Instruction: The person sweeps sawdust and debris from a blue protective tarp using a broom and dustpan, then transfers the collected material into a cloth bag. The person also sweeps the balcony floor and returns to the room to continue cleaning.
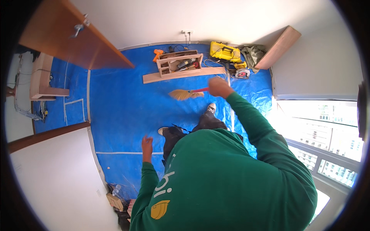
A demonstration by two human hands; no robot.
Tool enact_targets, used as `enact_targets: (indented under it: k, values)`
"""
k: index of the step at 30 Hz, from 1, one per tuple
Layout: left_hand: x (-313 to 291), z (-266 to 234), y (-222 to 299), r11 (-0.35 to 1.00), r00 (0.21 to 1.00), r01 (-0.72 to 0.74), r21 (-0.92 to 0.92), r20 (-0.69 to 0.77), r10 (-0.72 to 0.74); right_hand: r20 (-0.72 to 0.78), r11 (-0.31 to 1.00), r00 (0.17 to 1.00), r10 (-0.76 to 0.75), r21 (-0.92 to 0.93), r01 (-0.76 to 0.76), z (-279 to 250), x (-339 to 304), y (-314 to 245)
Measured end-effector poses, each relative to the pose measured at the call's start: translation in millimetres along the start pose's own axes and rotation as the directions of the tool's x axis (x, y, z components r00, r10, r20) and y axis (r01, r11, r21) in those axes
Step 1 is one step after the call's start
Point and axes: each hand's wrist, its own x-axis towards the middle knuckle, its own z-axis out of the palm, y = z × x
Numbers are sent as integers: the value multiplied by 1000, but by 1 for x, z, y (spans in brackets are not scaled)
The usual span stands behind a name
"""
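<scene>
One straw brush: right hand, grip closed round red handle, bristles over blue sheet, toward its far edge. Left hand half-open, seemingly empty. I'd keep strokes short, low, one direction, bristles clear of wooden plank.

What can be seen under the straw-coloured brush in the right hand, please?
Blue sheeting shows around the straw-coloured brush, which the right hand holds. The patch directly behind the bristles is hidden, and the sheeting covers whatever lies beneath it.
</scene>
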Motion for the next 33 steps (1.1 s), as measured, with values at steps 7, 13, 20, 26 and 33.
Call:
enact_targets:
  k: [7,13,20,26,33]
  values:
    - [-18,287,291,663,667,-744,85,160,728,1,945,957,-291,156,288,-28,-2,-2]
    - [32,392,388,642,723,-691,333,313,616,-51,714,998,37,700,9,-42,-87,141]
    - [109,445,482,602,688,-723,338,282,668,256,535,704,663,495,-684,76,-225,365]
    - [245,523,565,562,702,-704,433,305,644,540,28,352,765,518,-855,173,-351,414]
    - [378,609,649,639,745,-654,405,194,639,889,-537,99,447,355,-765,158,-401,396]
